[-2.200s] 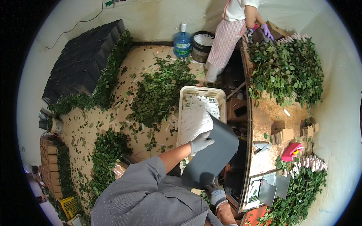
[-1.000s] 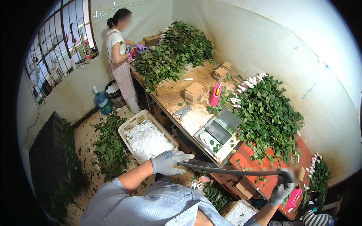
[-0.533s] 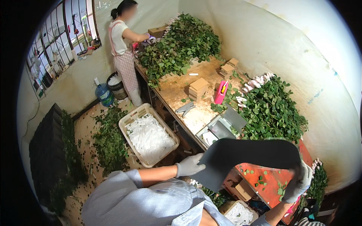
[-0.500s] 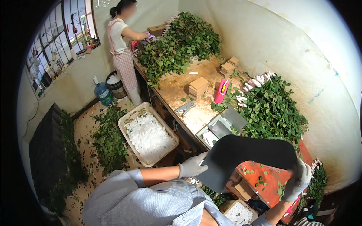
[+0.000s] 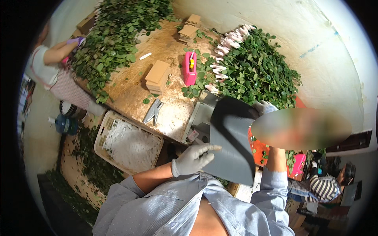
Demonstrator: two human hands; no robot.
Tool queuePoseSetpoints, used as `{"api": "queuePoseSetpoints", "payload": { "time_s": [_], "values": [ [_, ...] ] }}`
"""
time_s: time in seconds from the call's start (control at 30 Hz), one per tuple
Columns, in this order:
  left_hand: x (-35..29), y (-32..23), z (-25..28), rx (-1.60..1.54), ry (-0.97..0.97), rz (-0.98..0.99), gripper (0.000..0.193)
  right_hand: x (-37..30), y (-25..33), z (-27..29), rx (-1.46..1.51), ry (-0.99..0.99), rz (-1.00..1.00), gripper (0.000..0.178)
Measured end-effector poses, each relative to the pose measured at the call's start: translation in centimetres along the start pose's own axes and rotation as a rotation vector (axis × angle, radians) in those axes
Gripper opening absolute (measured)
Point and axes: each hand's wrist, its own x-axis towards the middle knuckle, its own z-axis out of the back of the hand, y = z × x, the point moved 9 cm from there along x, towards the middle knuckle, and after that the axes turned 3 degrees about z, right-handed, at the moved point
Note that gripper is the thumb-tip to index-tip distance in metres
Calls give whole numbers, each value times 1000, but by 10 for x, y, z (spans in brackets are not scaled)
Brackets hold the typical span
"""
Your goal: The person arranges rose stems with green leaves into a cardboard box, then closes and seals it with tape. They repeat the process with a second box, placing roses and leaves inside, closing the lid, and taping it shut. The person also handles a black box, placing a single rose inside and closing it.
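Observation:
A flexible dark grey sheet stands tilted in front of my chest, with a curved shadow across it. My right hand, in a pale glove, grips its upper right edge; a blurred patch covers the wrist. Beside the sheet's left edge, my left hand has its gloved fingers stretched and apart, holding nothing. Behind the sheet, a metal box-like fixture at the table edge is partly hidden. A grey stapler lies on the wooden table, left of that fixture.
Leafy stems with pale wrapped ends form a right-hand pile and a far-left pile. Cardboard pieces and a pink tape dispenser stand between. A basket of white strips is at left. One person works far left, another lower right.
The view has turned rightward. The sheet, bent in an arch between both hands before, now hangs flatter. My left hand has let go of it; my right hand has moved up along its edge.

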Motion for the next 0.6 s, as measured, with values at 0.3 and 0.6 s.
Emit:
{"api": "queuePoseSetpoints", "payload": {
  "time_s": [0.3,0.6],
  "values": [
    [77,124,102,-378,52,255,71,69,-3,-98,14,-127,-90,76],
    [99,204,122,571,64,398,40,58,53,-106,563,447,172,46]
  ]
}}
